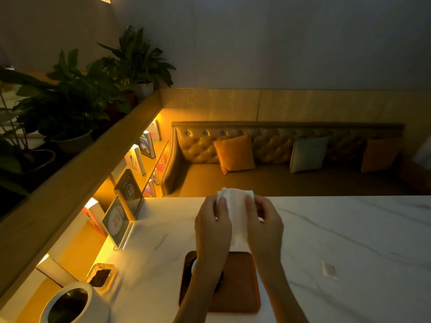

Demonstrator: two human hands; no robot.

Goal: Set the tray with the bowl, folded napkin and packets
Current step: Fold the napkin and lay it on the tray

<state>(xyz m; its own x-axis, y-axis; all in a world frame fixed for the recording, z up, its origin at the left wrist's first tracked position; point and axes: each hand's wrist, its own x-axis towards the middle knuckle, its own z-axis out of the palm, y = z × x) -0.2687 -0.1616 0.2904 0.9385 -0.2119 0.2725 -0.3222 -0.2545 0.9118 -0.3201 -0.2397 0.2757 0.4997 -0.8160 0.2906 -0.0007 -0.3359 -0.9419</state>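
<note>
Head view, items listed left to right.

1. White round ceramic container (pixel 67 304), dark inside: far left of the fingers, at the near counter edge. Not in use.
2. Small clear holder (pixel 101 276) with dark contents, just beyond the container; whether these are packets cannot be told.
3. Clear acrylic sign stand (pixel 116 220), upright, left of the fingers and well apart from them.
4. Left hand (pixel 211 223): fingers (pixel 221 206) pinch the left edge of the napkin.
5. Dark round bowl (pixel 220 280): on the left part of the tray, below the fingers and mostly hidden by the left forearm.
6. White paper napkin (pixel 236 213): held in the air between both hands, long axis running from the fingers down toward the tray, lower end hanging free. Fold judged unfinished.
7. Brown square tray (pixel 238 283) on the white marble counter (pixel 349 229): directly below the fingers, nearer the person. Its bare part lies right of the bowl, under the right wrist, so the napkin's likely spot is a straight drop on that side.
8. Right hand (pixel 264 222): fingers (pixel 250 202) pinch the napkin's right edge.
9. Small pale flat packet (pixel 328 269): on the counter, right of the fingers and below them, apart from the tray. The right hand is the nearer one.
</note>
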